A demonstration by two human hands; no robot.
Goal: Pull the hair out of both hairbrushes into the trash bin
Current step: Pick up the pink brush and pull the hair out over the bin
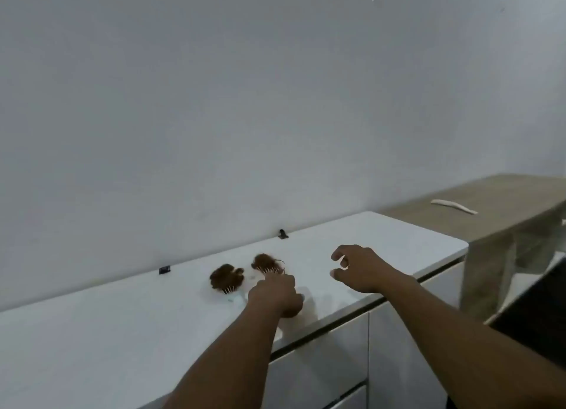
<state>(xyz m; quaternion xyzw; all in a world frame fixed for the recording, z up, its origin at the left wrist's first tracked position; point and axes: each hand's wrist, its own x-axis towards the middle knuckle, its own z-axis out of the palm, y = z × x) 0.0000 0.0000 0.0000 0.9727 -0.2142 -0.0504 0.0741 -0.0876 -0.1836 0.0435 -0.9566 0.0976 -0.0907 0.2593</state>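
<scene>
Two white hairbrushes lie side by side on the white counter, each with a clump of brown hair in its bristles. The left hairbrush lies free. My left hand is closed over the handle of the right hairbrush, just below its hair clump. My right hand hovers above the counter to the right of the brushes, fingers curled and apart, holding nothing. No trash bin is in view.
The counter runs along a plain wall, with cabinet drawers below its front edge. Two small black clips sit at the wall edge. A lower wooden bench with a pale stick stands right.
</scene>
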